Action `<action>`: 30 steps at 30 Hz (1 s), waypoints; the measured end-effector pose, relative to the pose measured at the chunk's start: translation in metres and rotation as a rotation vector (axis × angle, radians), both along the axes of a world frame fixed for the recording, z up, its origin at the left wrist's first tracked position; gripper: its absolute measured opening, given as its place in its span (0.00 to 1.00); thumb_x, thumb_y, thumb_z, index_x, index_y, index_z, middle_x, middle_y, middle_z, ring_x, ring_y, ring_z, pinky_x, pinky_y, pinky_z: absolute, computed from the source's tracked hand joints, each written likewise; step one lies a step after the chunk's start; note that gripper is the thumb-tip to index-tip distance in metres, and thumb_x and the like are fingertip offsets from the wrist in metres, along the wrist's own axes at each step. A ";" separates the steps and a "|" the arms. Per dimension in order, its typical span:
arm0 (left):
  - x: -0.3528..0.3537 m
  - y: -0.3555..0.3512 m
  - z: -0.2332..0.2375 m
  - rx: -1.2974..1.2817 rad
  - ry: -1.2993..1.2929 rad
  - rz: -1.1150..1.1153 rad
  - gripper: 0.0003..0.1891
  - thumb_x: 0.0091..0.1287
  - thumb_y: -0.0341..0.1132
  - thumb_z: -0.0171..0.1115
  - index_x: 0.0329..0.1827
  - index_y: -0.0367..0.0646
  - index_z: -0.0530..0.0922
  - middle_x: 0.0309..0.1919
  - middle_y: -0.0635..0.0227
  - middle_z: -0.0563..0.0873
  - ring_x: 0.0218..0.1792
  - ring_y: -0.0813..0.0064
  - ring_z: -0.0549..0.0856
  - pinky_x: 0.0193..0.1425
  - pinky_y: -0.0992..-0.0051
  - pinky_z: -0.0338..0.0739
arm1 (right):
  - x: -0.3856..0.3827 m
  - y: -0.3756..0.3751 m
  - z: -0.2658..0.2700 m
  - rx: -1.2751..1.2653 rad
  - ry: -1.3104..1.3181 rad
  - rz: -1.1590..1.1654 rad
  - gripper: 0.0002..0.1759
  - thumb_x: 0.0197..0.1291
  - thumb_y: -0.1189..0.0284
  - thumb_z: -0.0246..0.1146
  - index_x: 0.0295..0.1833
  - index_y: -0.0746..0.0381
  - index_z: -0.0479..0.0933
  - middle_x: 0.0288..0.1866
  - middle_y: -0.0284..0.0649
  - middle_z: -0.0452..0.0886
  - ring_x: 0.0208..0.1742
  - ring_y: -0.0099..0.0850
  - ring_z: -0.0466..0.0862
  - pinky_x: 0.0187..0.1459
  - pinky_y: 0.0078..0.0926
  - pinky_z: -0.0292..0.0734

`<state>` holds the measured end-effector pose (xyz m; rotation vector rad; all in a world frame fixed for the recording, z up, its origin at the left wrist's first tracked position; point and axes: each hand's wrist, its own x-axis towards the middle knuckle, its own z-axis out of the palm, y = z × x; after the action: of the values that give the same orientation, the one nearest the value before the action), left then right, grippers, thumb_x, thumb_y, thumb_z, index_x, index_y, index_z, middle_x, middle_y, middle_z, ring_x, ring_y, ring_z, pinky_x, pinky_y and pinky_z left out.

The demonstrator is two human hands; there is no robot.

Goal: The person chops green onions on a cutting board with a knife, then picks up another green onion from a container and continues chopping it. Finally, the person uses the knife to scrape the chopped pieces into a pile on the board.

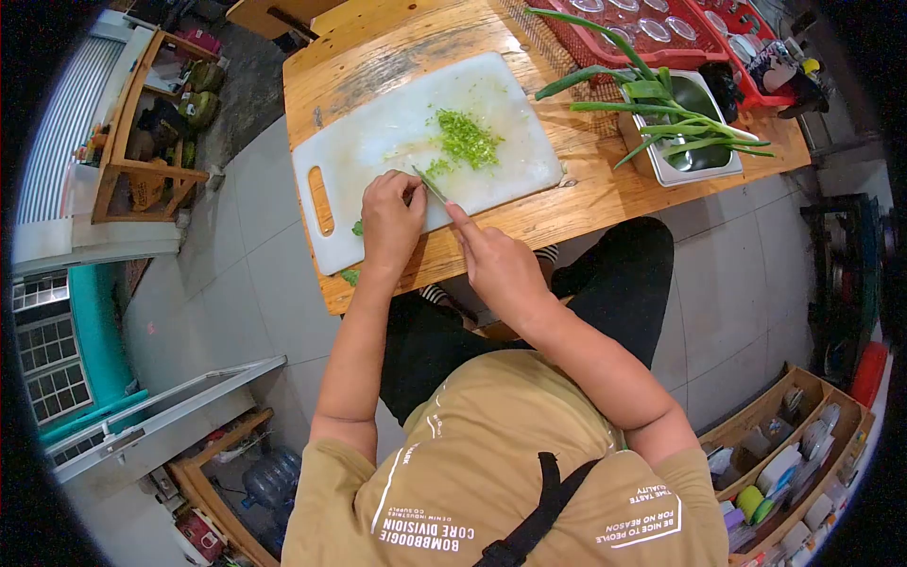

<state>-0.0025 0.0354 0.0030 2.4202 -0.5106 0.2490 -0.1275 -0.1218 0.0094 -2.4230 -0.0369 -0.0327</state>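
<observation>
My right hand [501, 269] grips a knife [433, 187], its blade angled up and left over the white cutting board [368, 142]. My left hand [393, 219] is closed with curled fingers at the board's near edge, right beside the blade tip. A green herb [357, 228] shows a leafy end at the left of that hand; the rest is hidden under the fingers. A pile of finely chopped greens [467, 140] lies on the board beyond the knife, with scattered bits near the blade. Another leafy piece [350, 277] hangs at the table edge under my left wrist.
The board rests on a wooden table [605, 194]. At its right, green onions [675, 118] lie across a metal container [699, 170]. Red baskets [661, 57] with clear lids stand at the far right. A wooden rack [794, 454] of containers is at lower right.
</observation>
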 end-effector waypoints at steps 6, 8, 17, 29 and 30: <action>-0.001 0.002 0.000 -0.018 0.022 -0.016 0.04 0.66 0.28 0.71 0.36 0.36 0.87 0.34 0.56 0.88 0.42 0.52 0.87 0.55 0.56 0.80 | -0.001 -0.003 -0.009 0.090 -0.081 0.011 0.30 0.80 0.70 0.57 0.85 0.57 0.69 0.33 0.54 0.84 0.34 0.55 0.87 0.40 0.55 0.85; -0.001 0.003 -0.002 -0.017 0.015 -0.008 0.04 0.65 0.28 0.71 0.35 0.36 0.87 0.34 0.56 0.88 0.41 0.52 0.87 0.55 0.56 0.80 | -0.011 -0.007 -0.004 0.124 -0.074 0.017 0.30 0.80 0.70 0.57 0.85 0.57 0.68 0.33 0.54 0.84 0.34 0.56 0.87 0.41 0.55 0.84; -0.001 0.002 0.000 -0.021 0.046 0.013 0.04 0.66 0.29 0.71 0.35 0.36 0.87 0.33 0.57 0.88 0.42 0.52 0.87 0.56 0.56 0.80 | -0.024 -0.006 0.004 0.127 0.010 0.018 0.33 0.80 0.70 0.58 0.87 0.55 0.65 0.34 0.53 0.83 0.36 0.54 0.86 0.42 0.54 0.84; 0.000 0.002 -0.005 -0.032 0.030 0.019 0.05 0.65 0.29 0.71 0.34 0.37 0.87 0.34 0.58 0.88 0.42 0.52 0.87 0.57 0.56 0.79 | 0.005 0.008 -0.008 -0.008 -0.019 -0.026 0.32 0.78 0.71 0.58 0.86 0.53 0.68 0.34 0.53 0.83 0.34 0.54 0.87 0.38 0.54 0.84; 0.000 0.003 -0.004 -0.051 0.040 0.021 0.05 0.65 0.29 0.71 0.33 0.37 0.87 0.34 0.57 0.88 0.42 0.52 0.87 0.56 0.56 0.79 | 0.004 0.005 -0.008 0.033 -0.036 -0.022 0.31 0.79 0.71 0.58 0.85 0.54 0.69 0.33 0.54 0.83 0.34 0.55 0.87 0.38 0.55 0.84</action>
<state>-0.0020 0.0379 -0.0014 2.3768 -0.4558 0.2199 -0.1238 -0.1170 0.0012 -2.3901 -0.0266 -0.0863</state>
